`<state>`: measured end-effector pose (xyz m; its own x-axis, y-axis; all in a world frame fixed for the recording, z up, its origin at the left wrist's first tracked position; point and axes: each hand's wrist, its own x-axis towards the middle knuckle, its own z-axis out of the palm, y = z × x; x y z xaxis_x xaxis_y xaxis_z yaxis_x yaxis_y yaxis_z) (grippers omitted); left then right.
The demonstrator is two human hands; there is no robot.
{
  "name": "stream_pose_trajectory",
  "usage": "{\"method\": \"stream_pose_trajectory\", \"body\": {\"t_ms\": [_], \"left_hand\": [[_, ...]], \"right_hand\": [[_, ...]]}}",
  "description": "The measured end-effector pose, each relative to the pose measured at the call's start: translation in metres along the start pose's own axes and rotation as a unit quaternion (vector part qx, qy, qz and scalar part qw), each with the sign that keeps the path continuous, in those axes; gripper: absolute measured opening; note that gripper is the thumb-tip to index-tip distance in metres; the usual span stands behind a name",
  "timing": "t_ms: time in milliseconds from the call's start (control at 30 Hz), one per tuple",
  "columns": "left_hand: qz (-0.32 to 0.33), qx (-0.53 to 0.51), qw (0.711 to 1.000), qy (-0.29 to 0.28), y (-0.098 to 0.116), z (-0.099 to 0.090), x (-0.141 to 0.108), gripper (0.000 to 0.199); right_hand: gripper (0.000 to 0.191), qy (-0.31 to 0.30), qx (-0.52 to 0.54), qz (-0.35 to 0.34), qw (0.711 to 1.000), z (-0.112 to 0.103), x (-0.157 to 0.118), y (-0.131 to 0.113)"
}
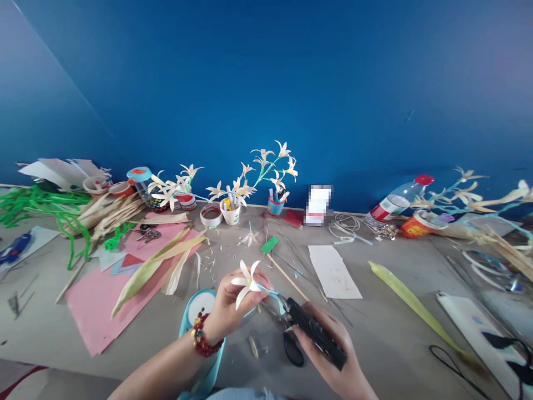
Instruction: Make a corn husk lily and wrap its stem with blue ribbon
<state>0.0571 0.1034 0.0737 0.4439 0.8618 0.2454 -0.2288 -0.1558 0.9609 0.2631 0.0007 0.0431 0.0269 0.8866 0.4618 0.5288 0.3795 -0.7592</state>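
Note:
A handmade flower point(248, 281) with cream-white pointed petals and a light blue stem is pinched in my left hand point(238, 294), its face turned up. Red beads circle that wrist. My right hand point(328, 339) grips a black tool point(315, 331) with a thick handle; its narrow tip is close to the blue stem, and I cannot tell whether they touch. Below the hands lie black-handled scissors point(293, 349), partly hidden. A light blue device with a round white plate point(200, 305) is partly covered by my left forearm.
Pink paper point(97, 311) and pale husks point(144, 272) lie left, near green pipe cleaners point(50, 205). Finished flowers point(275, 166) stand in cups along the wall. A plastic bottle point(393, 203), white paper point(334, 272), yellow-green husk point(412, 300) and power strip point(474, 333) are right.

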Motion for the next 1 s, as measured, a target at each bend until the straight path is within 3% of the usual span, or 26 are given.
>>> {"method": "stream_pose_trajectory", "body": {"t_ms": [267,500,667,800,1000], "left_hand": [[0.042,0.014,0.999,-0.011,-0.0054,-0.0016,-0.0003,0.01],[0.066,0.02,0.997,-0.024,-0.0057,-0.0032,0.0004,0.014],[0.053,0.024,0.998,-0.014,-0.0021,-0.0009,0.0004,0.012],[0.067,0.039,0.997,-0.003,-0.0039,-0.0014,0.0017,0.011],[0.077,0.04,0.996,-0.012,-0.003,-0.0039,0.0024,0.012]], "right_hand": [[0.018,-0.019,0.013,0.016,1.0,-0.0015,0.0021,-0.0047],[0.016,0.024,-0.001,0.01,1.0,-0.0016,0.0015,-0.0034],[0.01,-0.015,0.014,0.034,0.999,-0.0049,0.0015,-0.0078],[0.025,0.033,-0.02,0.005,0.999,-0.0027,-0.0029,-0.0017],[0.016,0.035,-0.016,0.014,0.999,-0.0074,-0.0002,-0.0032]]}}
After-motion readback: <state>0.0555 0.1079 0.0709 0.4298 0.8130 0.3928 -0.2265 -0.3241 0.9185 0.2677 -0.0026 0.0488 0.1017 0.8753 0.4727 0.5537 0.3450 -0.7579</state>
